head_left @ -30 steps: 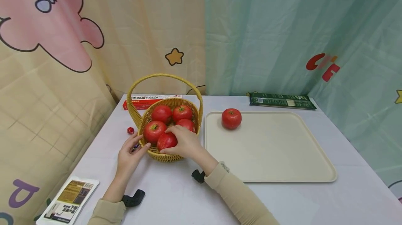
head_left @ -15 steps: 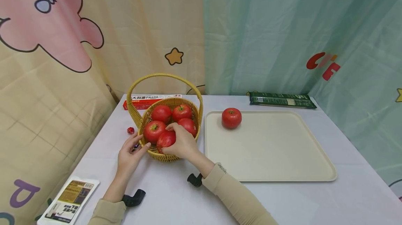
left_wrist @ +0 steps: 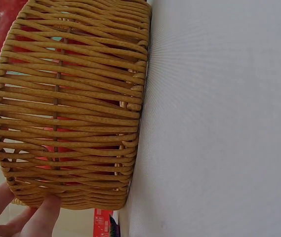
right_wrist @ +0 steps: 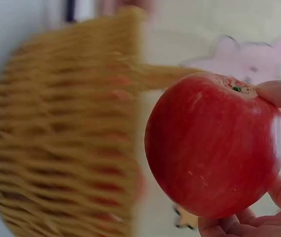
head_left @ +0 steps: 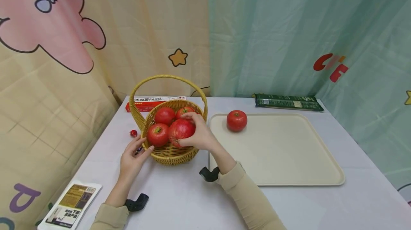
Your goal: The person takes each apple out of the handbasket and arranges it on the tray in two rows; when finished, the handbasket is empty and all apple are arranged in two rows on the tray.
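A yellow wicker basket (head_left: 174,159) with a tall arched handle stands on the white-covered table and holds several red apples. My left hand (head_left: 132,155) grips its near left rim; the left wrist view has fingertips (left_wrist: 44,217) against the woven side. My right hand (head_left: 202,133) holds a red apple (right_wrist: 214,148) between thumb and fingers, lifted above the basket's rim at the right side. That apple partly hides the ones behind it. Another red apple (head_left: 237,121) rests at the back left corner of the beige tray (head_left: 276,151).
Behind the basket lies a red and white pasta box (head_left: 144,106). A dark green packet (head_left: 289,103) lies behind the tray. A small red object (head_left: 133,133) sits left of the basket, and a white pouch (head_left: 69,207) lies at the table's front left.
My right hand has raised the apple from the front of the basket and moved it up and to the right. My left hand stays at the rim.
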### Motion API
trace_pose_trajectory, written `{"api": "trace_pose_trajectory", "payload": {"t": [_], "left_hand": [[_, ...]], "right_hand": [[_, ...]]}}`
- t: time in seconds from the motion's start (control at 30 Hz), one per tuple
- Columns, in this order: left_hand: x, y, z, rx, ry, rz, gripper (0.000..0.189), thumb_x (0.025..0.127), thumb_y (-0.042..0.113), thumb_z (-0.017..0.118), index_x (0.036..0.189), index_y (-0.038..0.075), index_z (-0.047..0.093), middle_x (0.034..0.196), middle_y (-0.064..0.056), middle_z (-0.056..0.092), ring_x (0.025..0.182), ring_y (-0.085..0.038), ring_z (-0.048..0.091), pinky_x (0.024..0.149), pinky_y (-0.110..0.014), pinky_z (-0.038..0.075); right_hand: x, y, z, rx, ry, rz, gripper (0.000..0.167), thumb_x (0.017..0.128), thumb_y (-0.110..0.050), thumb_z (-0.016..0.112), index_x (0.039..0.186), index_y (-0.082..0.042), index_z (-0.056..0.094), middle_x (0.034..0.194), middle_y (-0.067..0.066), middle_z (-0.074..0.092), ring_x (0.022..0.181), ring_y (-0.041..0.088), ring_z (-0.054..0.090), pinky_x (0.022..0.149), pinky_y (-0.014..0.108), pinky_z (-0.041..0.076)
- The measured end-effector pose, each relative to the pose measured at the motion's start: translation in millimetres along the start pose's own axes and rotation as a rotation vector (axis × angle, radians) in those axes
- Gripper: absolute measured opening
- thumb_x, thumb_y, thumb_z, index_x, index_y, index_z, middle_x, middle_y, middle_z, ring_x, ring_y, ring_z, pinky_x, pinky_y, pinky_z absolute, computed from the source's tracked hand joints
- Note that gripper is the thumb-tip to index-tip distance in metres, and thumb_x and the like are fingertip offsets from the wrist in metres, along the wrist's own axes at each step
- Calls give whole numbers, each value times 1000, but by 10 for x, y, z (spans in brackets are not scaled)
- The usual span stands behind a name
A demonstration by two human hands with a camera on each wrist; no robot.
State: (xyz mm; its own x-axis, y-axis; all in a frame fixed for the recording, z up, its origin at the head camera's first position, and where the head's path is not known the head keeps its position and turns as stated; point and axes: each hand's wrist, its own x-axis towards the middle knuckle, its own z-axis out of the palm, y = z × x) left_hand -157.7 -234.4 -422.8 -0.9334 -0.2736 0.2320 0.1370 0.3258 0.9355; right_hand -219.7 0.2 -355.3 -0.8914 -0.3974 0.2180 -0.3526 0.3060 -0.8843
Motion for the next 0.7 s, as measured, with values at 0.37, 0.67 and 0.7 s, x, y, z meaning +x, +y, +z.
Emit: {"api": "trace_pose_trajectory", "payload": {"t": [0.37, 0.67, 0.7], "left_hand": [[5, -23, -20, 3, -10, -18, 47, 84, 13, 72, 125, -4, 56, 146, -12, 36, 128, -26, 41, 91, -21, 43], [11, -13, -9, 17, -9, -13, 47, 85, 14, 71, 125, -4, 56, 145, -12, 37, 128, -27, 41, 92, -23, 43], [12, -9, -7, 18, -8, -13, 47, 85, 14, 71, 125, -4, 56, 145, -12, 37, 127, -27, 41, 92, -24, 42]], "right_hand": [[-249, -118, -952, 202, 268, -207, 71, 70, 4, 77, 132, -8, 44, 124, 8, 51, 112, 21, 49, 89, 40, 52], [-375, 154, -1518, 78, 629, -158, 63, 73, -2, 76, 129, -7, 48, 128, 5, 48, 117, 18, 43, 95, 40, 47], [-389, 205, -1573, 58, 660, -126, 62, 74, -4, 77, 129, -9, 49, 128, 4, 47, 118, 18, 42, 94, 41, 47]]}}
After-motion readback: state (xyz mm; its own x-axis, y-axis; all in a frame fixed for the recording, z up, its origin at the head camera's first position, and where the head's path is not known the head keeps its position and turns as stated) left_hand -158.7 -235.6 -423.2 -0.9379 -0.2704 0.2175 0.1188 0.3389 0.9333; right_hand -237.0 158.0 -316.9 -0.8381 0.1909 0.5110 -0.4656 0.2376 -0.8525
